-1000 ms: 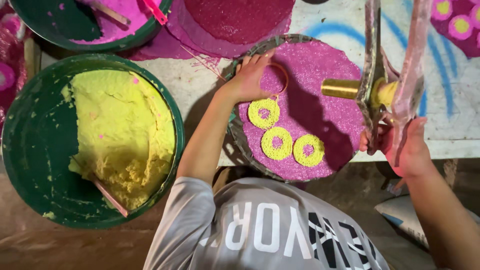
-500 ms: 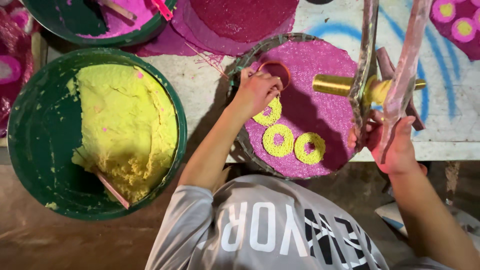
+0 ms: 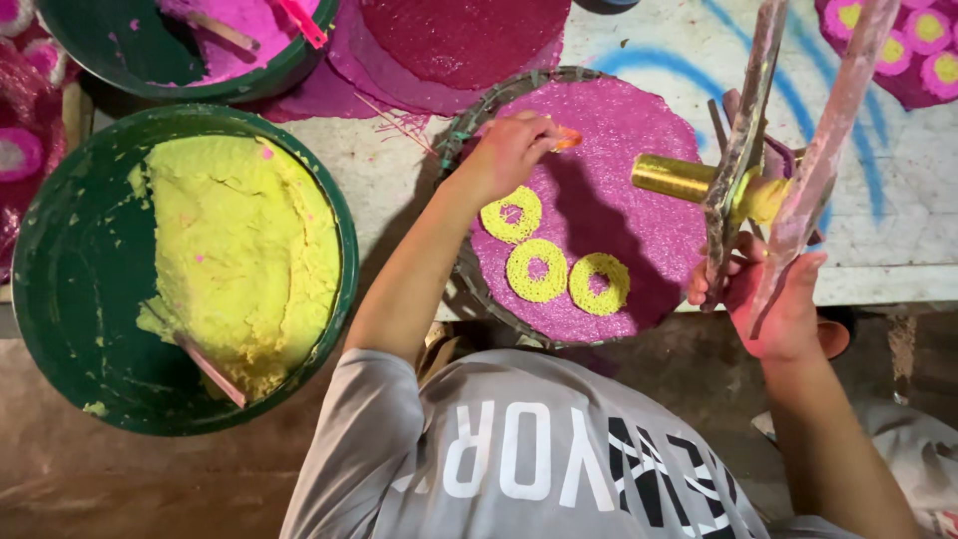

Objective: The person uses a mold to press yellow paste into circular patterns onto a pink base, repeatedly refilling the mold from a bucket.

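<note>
My left hand (image 3: 511,152) reaches over a round pink sheet (image 3: 639,120) that lies on a woven round tray (image 3: 461,128). Its fingers pinch a small orange ring-shaped piece (image 3: 566,138). Three yellow rings (image 3: 537,269) lie in a row on the pink sheet just below that hand. My right hand (image 3: 773,304) grips the two long, pink-smeared handles (image 3: 788,150) of a press tool. The tool's brass cylinder (image 3: 671,177) points sideways over the right part of the sheet.
A big green tub (image 3: 60,260) of yellow paste with a stick in it stands at the left. Another green tub (image 3: 150,60) with pink paste is at the top left. A dark pink sheet (image 3: 459,40) lies beyond, and pink-and-yellow rounds (image 3: 898,40) at the top right.
My left hand has shifted slightly up and away over the pink sheet, still pinching the small ring piece. The press tool and the three yellow rings stay about where they were.
</note>
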